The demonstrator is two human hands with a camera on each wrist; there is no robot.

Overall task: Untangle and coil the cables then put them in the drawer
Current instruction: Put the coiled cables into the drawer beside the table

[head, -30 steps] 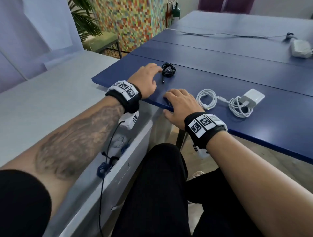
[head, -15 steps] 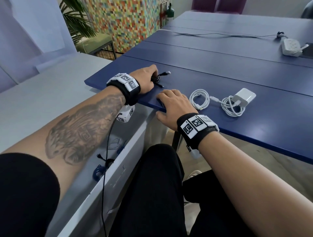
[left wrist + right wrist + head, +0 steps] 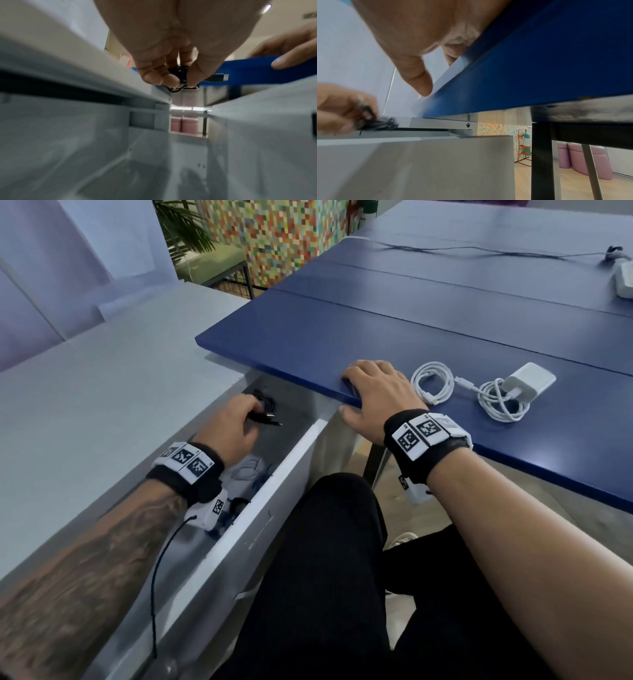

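Down in the open drawer (image 3: 274,474), the left hand (image 3: 233,426) pinches the black coiled cable (image 3: 265,405) above its bare far floor. Flat-fingered, the right hand (image 3: 373,395) rests on the blue tabletop (image 3: 376,337) edge. No legible writing.

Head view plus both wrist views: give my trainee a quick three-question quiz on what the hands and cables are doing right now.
1. True or false: the left hand pinches the coiled black cable over the open drawer.
2. Where does the right hand rest?
A. inside the drawer
B. on the near edge of the blue table
C. on the white charger
3. Fill in: the coiled white cable lies on the ____.

Key:
1. True; the fingers and thumb pinch the coil, with its plug sticking out sideways.
2. B
3. Blue table, just right of the right hand, not yet in the drawer.
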